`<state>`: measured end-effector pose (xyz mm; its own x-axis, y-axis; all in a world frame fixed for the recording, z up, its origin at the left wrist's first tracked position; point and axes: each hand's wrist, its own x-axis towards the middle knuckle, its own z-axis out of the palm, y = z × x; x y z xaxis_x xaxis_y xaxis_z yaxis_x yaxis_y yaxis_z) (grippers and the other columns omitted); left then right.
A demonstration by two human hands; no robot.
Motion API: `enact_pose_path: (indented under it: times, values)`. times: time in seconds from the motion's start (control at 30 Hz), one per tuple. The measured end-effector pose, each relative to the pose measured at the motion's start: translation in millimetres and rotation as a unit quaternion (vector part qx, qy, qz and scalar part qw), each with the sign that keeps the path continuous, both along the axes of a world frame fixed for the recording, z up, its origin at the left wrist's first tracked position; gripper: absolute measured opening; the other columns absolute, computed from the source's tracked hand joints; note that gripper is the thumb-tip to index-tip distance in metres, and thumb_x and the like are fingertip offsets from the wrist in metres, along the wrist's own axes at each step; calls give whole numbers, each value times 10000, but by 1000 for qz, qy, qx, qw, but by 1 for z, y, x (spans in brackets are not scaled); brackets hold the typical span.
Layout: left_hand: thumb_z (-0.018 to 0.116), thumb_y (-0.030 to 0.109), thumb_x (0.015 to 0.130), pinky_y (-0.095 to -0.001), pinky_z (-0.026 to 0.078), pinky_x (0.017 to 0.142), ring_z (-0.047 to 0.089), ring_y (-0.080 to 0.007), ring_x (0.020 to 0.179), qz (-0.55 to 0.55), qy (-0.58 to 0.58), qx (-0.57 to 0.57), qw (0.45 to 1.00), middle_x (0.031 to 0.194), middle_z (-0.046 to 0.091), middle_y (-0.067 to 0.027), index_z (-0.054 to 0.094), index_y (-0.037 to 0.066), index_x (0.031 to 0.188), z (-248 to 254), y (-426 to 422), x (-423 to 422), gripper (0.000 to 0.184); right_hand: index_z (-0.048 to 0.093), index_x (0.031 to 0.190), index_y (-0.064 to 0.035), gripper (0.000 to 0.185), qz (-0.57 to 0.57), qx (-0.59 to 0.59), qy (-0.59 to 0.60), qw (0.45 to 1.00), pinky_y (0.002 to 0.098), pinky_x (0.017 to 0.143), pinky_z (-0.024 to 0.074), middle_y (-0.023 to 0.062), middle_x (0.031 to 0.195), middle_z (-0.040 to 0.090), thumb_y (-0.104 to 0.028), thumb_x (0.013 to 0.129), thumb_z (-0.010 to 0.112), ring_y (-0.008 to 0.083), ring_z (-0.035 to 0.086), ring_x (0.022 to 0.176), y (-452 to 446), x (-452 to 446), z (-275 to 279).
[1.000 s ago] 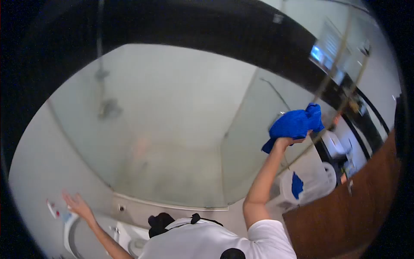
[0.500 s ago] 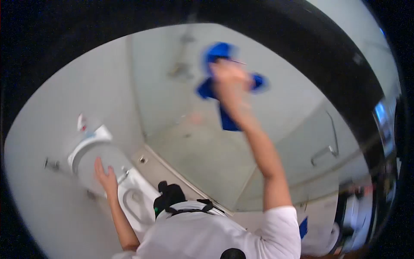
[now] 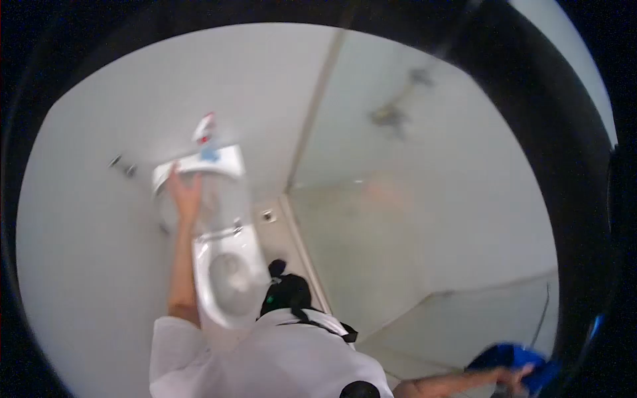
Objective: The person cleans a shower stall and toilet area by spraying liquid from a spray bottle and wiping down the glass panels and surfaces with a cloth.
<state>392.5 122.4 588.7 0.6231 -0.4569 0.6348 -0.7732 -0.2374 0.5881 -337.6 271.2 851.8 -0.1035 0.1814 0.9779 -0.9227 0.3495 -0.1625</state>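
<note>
My left hand (image 3: 186, 196) is open, fingers spread, in front of the raised lid of the white toilet (image 3: 203, 272). Its fingertips come up near the edge of the tank (image 3: 231, 158); whether they touch it I cannot tell. On the tank top stands a white and red spray bottle (image 3: 204, 128), with a small light-blue item (image 3: 210, 154) beside it. Far to the lower right, my right hand (image 3: 514, 378) is closed on a blue cloth (image 3: 501, 356), low by the glass. Both are blurred, and part of the cloth lies in shadow at the view's edge.
A glass shower partition (image 3: 345, 132) rises right of the toilet, with a blurred shower fixture (image 3: 390, 116) behind it. A floor drain (image 3: 268, 215) sits between the toilet and the shower sill (image 3: 304, 249). A metal wall valve (image 3: 123, 165) is left of the tank.
My right hand has swung with the blue cloth from high in front of the glass down to the lower right. My left hand has moved up toward the tank. The view has turned left.
</note>
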Motion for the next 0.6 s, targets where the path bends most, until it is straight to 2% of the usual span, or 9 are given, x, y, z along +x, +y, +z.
enact_pose_path:
  times: [0.07,0.13,0.2,0.27,0.4,0.43,0.47,0.5,0.6]
  values:
    - [688,368,727,-441,244,1043,358,-364,1231,7,34,101,994,1330,378,-235,313,-32,1330,-7,-55,31,816,543,1123,31,481,25,-26,-33,999,439,890,413,189,1129,569,-230,743,679,313,540,1041,-27,48,-2]
    - [695,417,700,-392,246,1056,317,-358,1275,-4,31,191,981,1368,328,-254,247,-53,1359,-14,-93,68,925,537,1124,35,479,54,-53,-62,995,441,893,408,192,1136,562,-244,759,669,315,536,1047,-52,88,4]
    - [702,393,688,-383,285,1035,361,-358,1249,-28,45,227,972,1331,383,-250,268,-50,1347,-27,-117,89,905,532,1126,40,478,95,-68,-72,990,442,895,403,195,1144,556,-258,775,659,318,531,1053,-86,127,14]
    - [707,316,689,-383,326,998,441,-351,1180,-80,137,237,958,1264,456,-230,309,-40,1318,12,-110,64,825,526,1127,44,478,121,-51,-57,990,444,898,397,197,1151,549,-272,791,648,320,526,1058,-127,165,25]
    - [705,241,690,-382,389,913,530,-326,1049,-147,181,139,962,1129,546,-195,430,-16,1219,-9,-127,77,649,551,644,-78,111,144,128,73,979,416,592,438,114,795,591,-133,596,634,295,582,747,-254,260,43]
    - [704,223,693,-378,405,875,548,-302,986,-147,192,139,960,1061,571,-178,479,-9,1155,-8,-129,78,563,560,654,-110,50,184,106,98,972,400,541,404,61,692,540,-126,639,605,251,541,671,-300,285,40]
    - [703,205,697,-374,422,837,567,-278,923,-149,202,139,958,992,596,-160,528,-2,1091,-8,-130,82,478,566,662,-118,39,237,69,157,956,386,546,395,55,695,535,-147,676,588,251,542,702,-341,312,42]
    - [699,205,703,-373,431,804,572,-261,874,-156,228,123,953,942,609,-147,555,1,1038,-18,-134,89,417,573,671,-119,51,283,127,164,936,373,557,384,42,710,519,-164,695,571,247,534,735,-374,341,34]
    - [691,206,726,-359,444,742,569,-219,784,-159,243,168,942,858,624,-125,593,4,975,-31,-145,105,335,590,681,-104,66,301,190,237,904,375,573,375,74,835,509,-167,688,571,282,505,903,-486,426,-4]
